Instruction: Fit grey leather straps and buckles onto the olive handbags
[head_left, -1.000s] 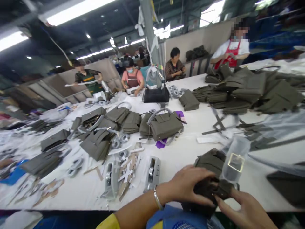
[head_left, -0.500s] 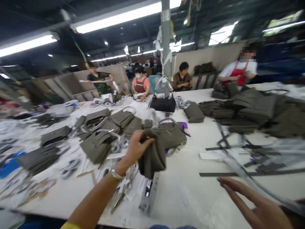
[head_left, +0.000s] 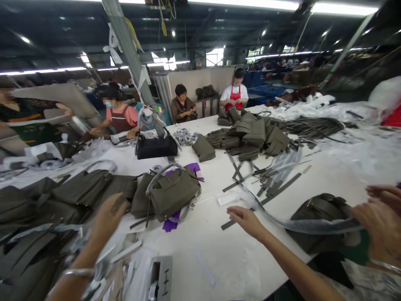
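My left hand [head_left: 108, 219], a bracelet on its wrist, is over the left part of the table beside olive-grey handbags [head_left: 84, 188]. Its thumb and fingers are apart, and nothing shows held in it. My right hand [head_left: 246, 219] reaches in from the lower right, just above the white table [head_left: 219, 251], near a dark strip [head_left: 228, 225]. Its fingers are loosely stretched out and hold nothing I can see. Between my hands, an olive handbag [head_left: 175, 192] with a wrapped handle stands over purple material [head_left: 171, 224]. A smaller olive piece leans against its left side.
A grey box [head_left: 159, 278] stands at the front edge. On the right, a co-worker's hands [head_left: 376, 217] are at a dark bag [head_left: 316, 205] with a plastic-wrapped strap. Farther back are a black bag [head_left: 156, 146], an olive bag pile [head_left: 247, 131] and several seated or standing people.
The view has swung right. My left hand has let go of the olive bag it held and is now left of it. My right hand has moved forward over the table.
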Tool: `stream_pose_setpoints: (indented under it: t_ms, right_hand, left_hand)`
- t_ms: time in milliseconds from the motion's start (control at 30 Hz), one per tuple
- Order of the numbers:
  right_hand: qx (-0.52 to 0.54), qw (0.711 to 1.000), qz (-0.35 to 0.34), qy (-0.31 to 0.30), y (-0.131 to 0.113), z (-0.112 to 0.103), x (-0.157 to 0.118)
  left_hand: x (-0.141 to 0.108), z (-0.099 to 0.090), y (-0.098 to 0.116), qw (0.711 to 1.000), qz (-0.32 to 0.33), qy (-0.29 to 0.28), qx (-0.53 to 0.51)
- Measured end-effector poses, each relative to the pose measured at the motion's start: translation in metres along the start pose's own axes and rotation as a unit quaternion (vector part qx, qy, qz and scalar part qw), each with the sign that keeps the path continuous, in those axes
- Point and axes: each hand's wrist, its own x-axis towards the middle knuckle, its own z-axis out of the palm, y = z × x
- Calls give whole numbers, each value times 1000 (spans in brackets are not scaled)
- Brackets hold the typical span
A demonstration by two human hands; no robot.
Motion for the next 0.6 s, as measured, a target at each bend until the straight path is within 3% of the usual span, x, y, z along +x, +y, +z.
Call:
stream_pose_setpoints:
  t_ms: [67,133,233,333,433,533,600]
  right_hand:
    - [20,999,35,12,9,-4,40]
    - [24,997,64,33,15,-10,85]
    - [10,995,77,62,19,-23,157]
    - [-19,991,89,98,20,-34,235]
    - [-51,983,108,139,20,-47,313]
    - [-83,975,125,163,17,-54,380]
    - [-101,976,118,154,12,-42,417]
  left_hand:
    - [-10,66,32,996,70,-47,-26]
    - [-14,121,60,993,97,-69,-16]
    - [-10,176,88,991,105,-69,44]
    - [-2,211,100,986,108,-61,112]
    - [-3,238,97,980,123,-68,140]
    - [-12,252,91,981,108,-72,143]
    - [-20,250,91,982,88,-90,140]
